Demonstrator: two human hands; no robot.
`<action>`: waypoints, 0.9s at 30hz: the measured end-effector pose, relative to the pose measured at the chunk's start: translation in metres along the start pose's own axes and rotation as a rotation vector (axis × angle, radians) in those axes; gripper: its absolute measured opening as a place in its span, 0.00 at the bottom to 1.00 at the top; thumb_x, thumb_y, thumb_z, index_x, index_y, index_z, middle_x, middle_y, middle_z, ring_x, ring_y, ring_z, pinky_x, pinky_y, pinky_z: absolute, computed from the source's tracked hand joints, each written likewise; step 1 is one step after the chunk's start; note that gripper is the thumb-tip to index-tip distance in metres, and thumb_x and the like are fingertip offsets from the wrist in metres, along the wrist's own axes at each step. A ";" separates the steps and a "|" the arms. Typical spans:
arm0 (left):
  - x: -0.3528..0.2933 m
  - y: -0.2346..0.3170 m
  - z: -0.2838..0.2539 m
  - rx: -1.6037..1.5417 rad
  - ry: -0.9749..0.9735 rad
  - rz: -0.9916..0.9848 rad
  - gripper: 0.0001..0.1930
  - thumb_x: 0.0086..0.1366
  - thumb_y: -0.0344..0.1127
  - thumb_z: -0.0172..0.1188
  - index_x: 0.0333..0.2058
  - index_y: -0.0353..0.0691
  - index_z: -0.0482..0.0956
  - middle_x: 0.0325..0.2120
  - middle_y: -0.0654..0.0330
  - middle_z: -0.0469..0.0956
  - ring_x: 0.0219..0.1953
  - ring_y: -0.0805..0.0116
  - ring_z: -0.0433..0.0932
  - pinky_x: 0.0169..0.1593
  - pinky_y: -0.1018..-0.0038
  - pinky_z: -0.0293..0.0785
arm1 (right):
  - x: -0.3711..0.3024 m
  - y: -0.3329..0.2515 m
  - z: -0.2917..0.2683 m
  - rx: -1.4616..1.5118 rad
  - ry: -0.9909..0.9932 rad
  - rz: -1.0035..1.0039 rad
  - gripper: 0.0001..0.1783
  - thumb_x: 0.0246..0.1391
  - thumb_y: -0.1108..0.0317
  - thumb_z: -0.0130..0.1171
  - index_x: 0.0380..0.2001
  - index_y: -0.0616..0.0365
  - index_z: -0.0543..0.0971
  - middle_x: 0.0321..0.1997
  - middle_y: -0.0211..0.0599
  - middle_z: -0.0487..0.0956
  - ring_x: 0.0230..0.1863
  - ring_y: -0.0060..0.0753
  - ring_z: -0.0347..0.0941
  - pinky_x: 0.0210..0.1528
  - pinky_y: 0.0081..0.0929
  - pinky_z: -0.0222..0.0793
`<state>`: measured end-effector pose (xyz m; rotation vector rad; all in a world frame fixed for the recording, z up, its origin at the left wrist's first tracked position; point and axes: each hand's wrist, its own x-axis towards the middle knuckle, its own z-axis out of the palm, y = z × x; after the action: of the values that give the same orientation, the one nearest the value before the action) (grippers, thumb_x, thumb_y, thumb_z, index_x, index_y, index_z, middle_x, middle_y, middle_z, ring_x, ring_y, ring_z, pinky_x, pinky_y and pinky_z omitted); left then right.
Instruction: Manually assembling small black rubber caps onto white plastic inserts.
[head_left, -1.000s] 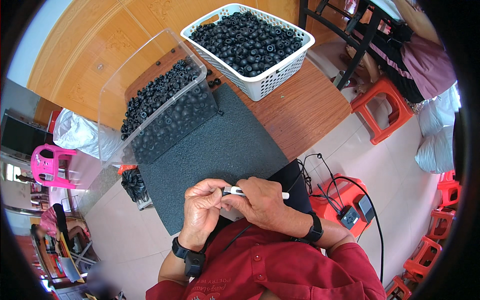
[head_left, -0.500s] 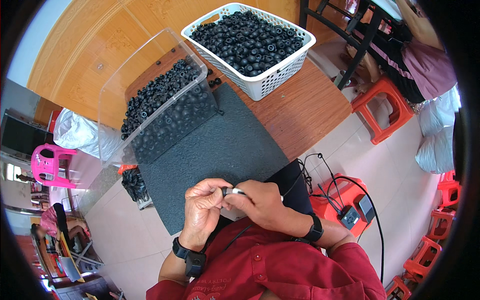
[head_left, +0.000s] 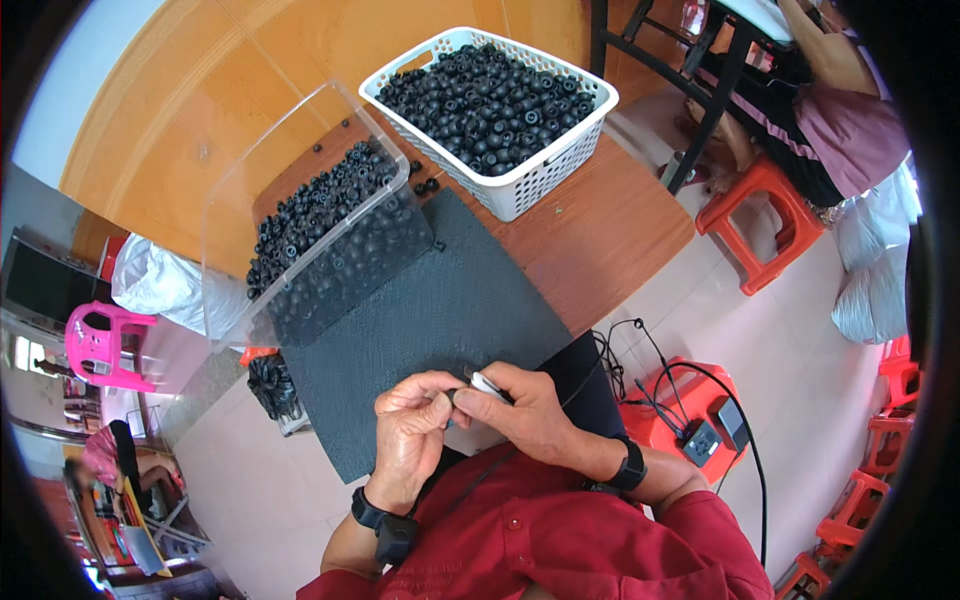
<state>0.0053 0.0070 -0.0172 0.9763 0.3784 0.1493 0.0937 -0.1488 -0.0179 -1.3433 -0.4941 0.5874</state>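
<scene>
Over the near edge of the dark mat (head_left: 440, 290), my two hands are close together. My left hand (head_left: 412, 420) is closed in a pinch round a small black ring-like part (head_left: 453, 397), mostly covered by the fingers. Gripped in my right hand (head_left: 528, 408) is a small white-handled tool (head_left: 488, 385), its tip by that part; its exact kind is too small to tell. Beyond the hands, a clear plastic bin (head_left: 345, 235) lies tilted on the mat, with many small black round parts (head_left: 320, 215) inside.
A white perforated basket (head_left: 545, 175), heaped with black parts, stands on the brown table (head_left: 625, 225). At the right, a red stool (head_left: 660, 385) carries black cables and adapters. A person sits on another red stool (head_left: 765, 225) at the upper right.
The white tool has turned in my right hand, its tip now pointing further away from me. Both hands stay together, and the whole view has shifted slightly.
</scene>
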 end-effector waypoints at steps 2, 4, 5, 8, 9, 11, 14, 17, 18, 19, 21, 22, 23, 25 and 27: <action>0.001 0.000 0.001 -0.014 -0.004 -0.008 0.12 0.61 0.30 0.67 0.41 0.29 0.82 0.33 0.54 0.82 0.30 0.64 0.80 0.38 0.70 0.78 | 0.000 -0.001 -0.001 0.004 0.002 0.002 0.16 0.61 0.60 0.64 0.27 0.63 0.76 0.23 0.28 0.76 0.29 0.12 0.68 0.27 0.20 0.66; 0.000 -0.001 0.001 -0.010 -0.005 0.003 0.12 0.61 0.30 0.67 0.41 0.29 0.82 0.33 0.54 0.82 0.30 0.64 0.80 0.38 0.70 0.78 | -0.001 -0.003 -0.003 0.013 -0.014 0.012 0.15 0.60 0.61 0.64 0.27 0.63 0.76 0.22 0.28 0.76 0.28 0.12 0.68 0.27 0.20 0.65; -0.001 -0.001 0.001 -0.007 -0.004 0.006 0.12 0.61 0.30 0.67 0.41 0.29 0.82 0.33 0.53 0.82 0.30 0.63 0.80 0.38 0.70 0.78 | -0.002 -0.004 -0.003 0.023 -0.018 0.022 0.15 0.60 0.61 0.64 0.28 0.62 0.77 0.23 0.28 0.76 0.29 0.12 0.68 0.28 0.21 0.66; 0.000 0.000 0.005 -0.003 -0.008 0.000 0.13 0.61 0.31 0.67 0.41 0.28 0.81 0.32 0.53 0.82 0.30 0.64 0.80 0.37 0.70 0.78 | -0.002 -0.005 -0.005 0.004 -0.020 0.035 0.14 0.61 0.62 0.63 0.28 0.62 0.78 0.23 0.28 0.76 0.29 0.12 0.68 0.28 0.21 0.66; 0.000 0.000 0.006 -0.005 -0.010 -0.003 0.13 0.61 0.31 0.67 0.41 0.28 0.81 0.32 0.53 0.82 0.30 0.64 0.80 0.37 0.70 0.78 | -0.003 -0.007 -0.006 0.022 -0.031 0.057 0.13 0.61 0.62 0.62 0.30 0.62 0.79 0.24 0.29 0.77 0.30 0.13 0.69 0.30 0.22 0.67; 0.001 0.002 0.008 -0.017 -0.013 -0.013 0.13 0.61 0.30 0.67 0.41 0.28 0.81 0.32 0.53 0.82 0.30 0.64 0.80 0.37 0.70 0.78 | -0.003 -0.008 -0.008 0.013 -0.027 0.063 0.12 0.61 0.63 0.62 0.31 0.62 0.79 0.24 0.29 0.78 0.30 0.13 0.69 0.31 0.21 0.68; 0.005 0.012 0.014 0.010 -0.015 -0.004 0.12 0.61 0.30 0.67 0.40 0.28 0.82 0.31 0.54 0.82 0.29 0.65 0.80 0.37 0.70 0.78 | -0.004 -0.006 -0.007 0.043 -0.009 0.030 0.12 0.62 0.63 0.61 0.33 0.63 0.80 0.27 0.30 0.79 0.32 0.13 0.71 0.33 0.21 0.69; 0.013 0.033 0.025 0.135 -0.019 0.050 0.14 0.60 0.32 0.69 0.39 0.27 0.81 0.29 0.54 0.81 0.27 0.65 0.80 0.34 0.70 0.78 | -0.005 -0.006 -0.010 0.030 0.033 0.013 0.13 0.62 0.63 0.62 0.33 0.63 0.79 0.26 0.28 0.77 0.31 0.13 0.69 0.32 0.21 0.67; 0.015 0.041 0.028 0.183 -0.016 0.070 0.15 0.59 0.34 0.70 0.38 0.27 0.80 0.29 0.54 0.81 0.27 0.65 0.79 0.32 0.70 0.78 | -0.005 -0.001 -0.011 0.006 0.052 0.011 0.13 0.62 0.62 0.62 0.33 0.63 0.79 0.24 0.26 0.74 0.30 0.13 0.67 0.31 0.21 0.66; 0.020 0.053 0.033 0.228 -0.023 0.094 0.15 0.59 0.35 0.70 0.38 0.27 0.80 0.28 0.54 0.81 0.27 0.65 0.79 0.32 0.71 0.77 | -0.005 0.001 -0.012 -0.004 0.058 0.010 0.13 0.62 0.62 0.62 0.32 0.63 0.78 0.24 0.26 0.72 0.30 0.13 0.65 0.30 0.21 0.65; 0.036 0.078 0.048 0.356 -0.043 0.140 0.17 0.60 0.37 0.70 0.38 0.27 0.80 0.28 0.55 0.80 0.26 0.67 0.79 0.31 0.74 0.77 | -0.005 0.006 -0.014 -0.018 0.072 0.006 0.13 0.62 0.63 0.62 0.31 0.63 0.78 0.22 0.25 0.69 0.28 0.13 0.63 0.29 0.21 0.62; 0.047 0.092 0.059 0.395 -0.062 0.165 0.16 0.60 0.37 0.69 0.38 0.28 0.80 0.28 0.55 0.80 0.26 0.68 0.79 0.30 0.75 0.76 | -0.006 0.009 -0.015 -0.021 0.076 0.001 0.13 0.62 0.63 0.62 0.31 0.63 0.77 0.22 0.25 0.68 0.28 0.13 0.62 0.28 0.21 0.61; 0.057 0.106 0.075 0.410 -0.075 0.197 0.13 0.62 0.34 0.68 0.38 0.29 0.81 0.28 0.59 0.80 0.23 0.74 0.76 0.38 0.75 0.76 | -0.005 0.008 -0.016 -0.016 0.070 -0.005 0.13 0.62 0.63 0.62 0.30 0.63 0.77 0.22 0.24 0.68 0.28 0.13 0.61 0.28 0.21 0.61; 0.095 0.128 0.094 0.473 -0.116 0.268 0.11 0.62 0.32 0.66 0.38 0.29 0.81 0.28 0.58 0.80 0.22 0.74 0.75 0.32 0.77 0.74 | -0.005 0.009 -0.016 -0.016 0.071 -0.007 0.14 0.62 0.63 0.62 0.30 0.63 0.77 0.22 0.24 0.67 0.28 0.13 0.61 0.27 0.21 0.60; 0.139 0.151 0.098 0.552 -0.110 0.341 0.18 0.63 0.35 0.65 0.47 0.28 0.77 0.33 0.52 0.81 0.26 0.70 0.79 0.27 0.77 0.75 | -0.007 0.008 -0.012 -0.015 0.058 -0.008 0.13 0.62 0.63 0.62 0.30 0.64 0.77 0.22 0.24 0.67 0.28 0.12 0.61 0.27 0.21 0.60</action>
<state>0.1780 0.0551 0.1235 1.5857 0.1463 0.3080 0.0953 -0.1618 -0.0276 -1.3681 -0.4578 0.5378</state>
